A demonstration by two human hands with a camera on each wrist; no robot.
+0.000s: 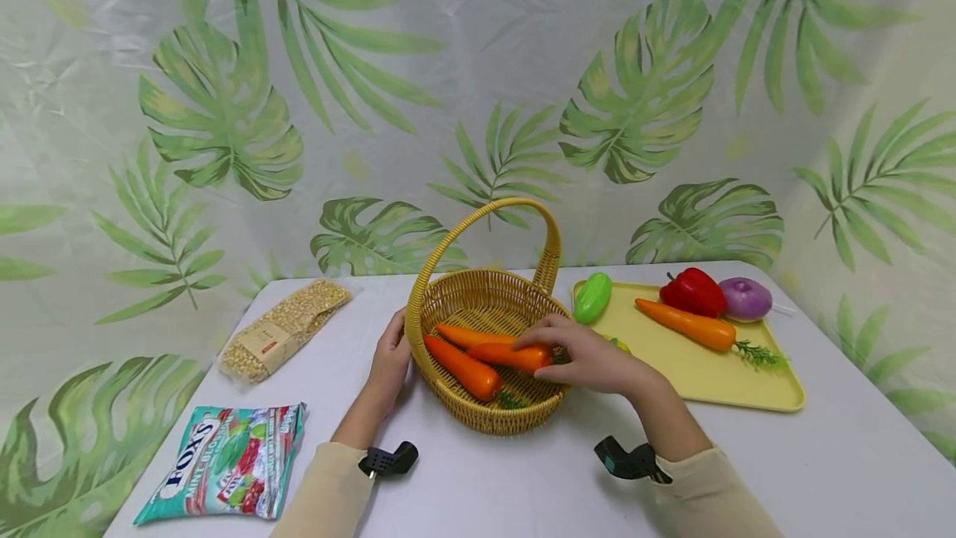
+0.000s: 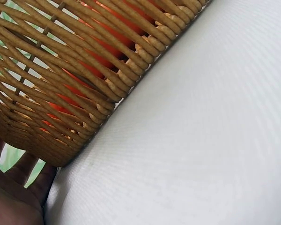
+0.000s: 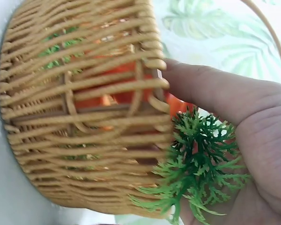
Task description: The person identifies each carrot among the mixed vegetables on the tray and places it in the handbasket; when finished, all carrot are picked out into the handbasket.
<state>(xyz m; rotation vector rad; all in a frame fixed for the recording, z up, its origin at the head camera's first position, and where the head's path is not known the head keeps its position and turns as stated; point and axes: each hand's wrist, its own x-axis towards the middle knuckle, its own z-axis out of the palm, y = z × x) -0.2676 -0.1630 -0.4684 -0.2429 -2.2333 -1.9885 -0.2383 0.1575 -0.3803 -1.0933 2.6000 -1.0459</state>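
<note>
Right hand (image 1: 575,353): reaches in over the basket's right rim; fingers and thumb curled, closed in around the thick end of one carrot.
Held carrot (image 1: 502,355): in the basket, tip pointing left from the right hand; green fronds (image 3: 196,164) under the palm, at the rim.
Left hand (image 1: 390,359): fingers extended, a little apart, resting on the basket's outer left wall; a touch rather than a grip.
Basket (image 1: 493,420): woven, upright, between the two hands; tall handle (image 1: 515,202) arches above them, one foot near the left hand.
Loose carrots: two, also in the basket; front carrot (image 1: 465,370) nearer the left hand, rear carrot (image 1: 466,335) just beyond the held one.
Yellow item (image 1: 618,344): just behind the right hand, mostly hidden; kind unclear.
Green vegetable (image 1: 593,298): beyond the right hand, at the tray's far left corner.
Tray (image 1: 695,372): pale yellow, right of the right hand; bears a carrot (image 1: 687,326), then a red pepper (image 1: 695,293) and purple onion (image 1: 747,299) farther out.
Kernel bag (image 1: 284,330): left of the left hand, slightly beyond.
Fox's bag (image 1: 224,462): left of the left hand, closer to the person.
Desk (image 1: 485,488): white-covered, beneath all.
Backdrop (image 1: 508,48): leaf-printed, beyond both hands.
</note>
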